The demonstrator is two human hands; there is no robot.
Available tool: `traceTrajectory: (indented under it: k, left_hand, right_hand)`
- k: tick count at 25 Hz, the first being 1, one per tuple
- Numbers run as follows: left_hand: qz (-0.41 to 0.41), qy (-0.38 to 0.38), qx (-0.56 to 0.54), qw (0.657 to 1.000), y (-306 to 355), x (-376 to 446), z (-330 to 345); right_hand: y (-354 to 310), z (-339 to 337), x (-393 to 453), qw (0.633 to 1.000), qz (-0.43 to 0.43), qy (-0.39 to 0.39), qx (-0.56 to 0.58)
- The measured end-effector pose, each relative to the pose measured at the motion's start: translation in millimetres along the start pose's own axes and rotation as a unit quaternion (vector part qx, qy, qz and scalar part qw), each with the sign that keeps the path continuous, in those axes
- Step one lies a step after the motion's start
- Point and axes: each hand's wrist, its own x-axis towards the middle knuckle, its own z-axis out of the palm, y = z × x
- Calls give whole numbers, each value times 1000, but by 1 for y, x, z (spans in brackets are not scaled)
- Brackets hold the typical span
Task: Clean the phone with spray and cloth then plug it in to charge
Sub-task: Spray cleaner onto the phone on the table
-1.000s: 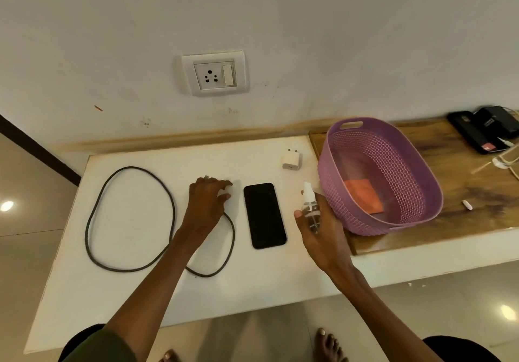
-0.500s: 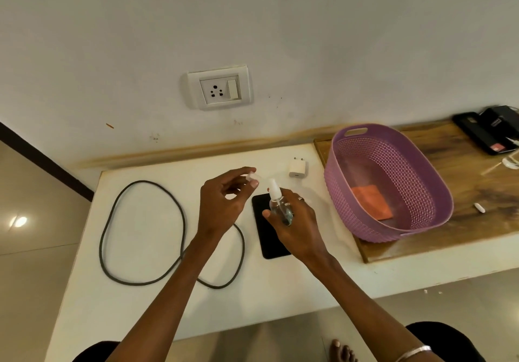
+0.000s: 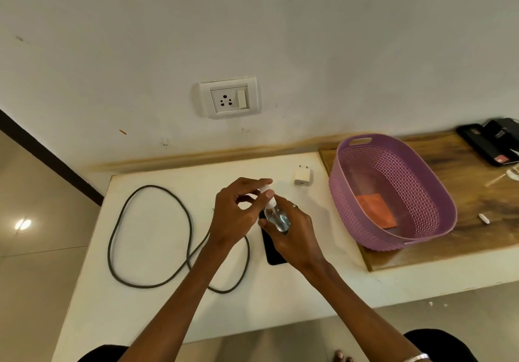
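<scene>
Apparently uncapping: right hand [image 3: 292, 235] grips small clear plastic spray bottle [image 3: 276, 217] above black phone [image 3: 273, 252]; left hand [image 3: 238, 212] pinches its white cap [image 3: 265, 186].

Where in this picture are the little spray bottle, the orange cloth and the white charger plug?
spray bottle [image 3: 276, 218]: head view, on its clear body, held in the right hand.
orange cloth [image 3: 376, 211]: head view, on its middle, inside the basket.
white charger plug [image 3: 302, 177]: head view, on its top face, on the table.

The white surface [image 3: 146, 300] carries a looped black cable [image 3: 118, 229], a black phone [image 3: 273, 252] and a white charger plug [image 3: 302, 175]; a purple basket [image 3: 345, 215] sits on the adjoining wooden board [image 3: 460, 232].
</scene>
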Motion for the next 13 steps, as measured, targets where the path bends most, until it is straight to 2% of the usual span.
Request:
traceTrajectory:
  k: [3,5,10,13]
  left_hand:
    - [-51,41,-53,996,2,2,6]
    - [-94,36,-105,989,4,2,8]
    - [-108,-20,-101,989,3,8,0]
    - [-91,-82,-113,986,3,11,-4]
  right_hand:
    - [-7,1,0,1000,7,-8,24]
    - [-10,2,1,998,21,-24,52]
    - [-17,2,5,997,17,-50,60]
    - [-22,1,5,993,14,-55,103]
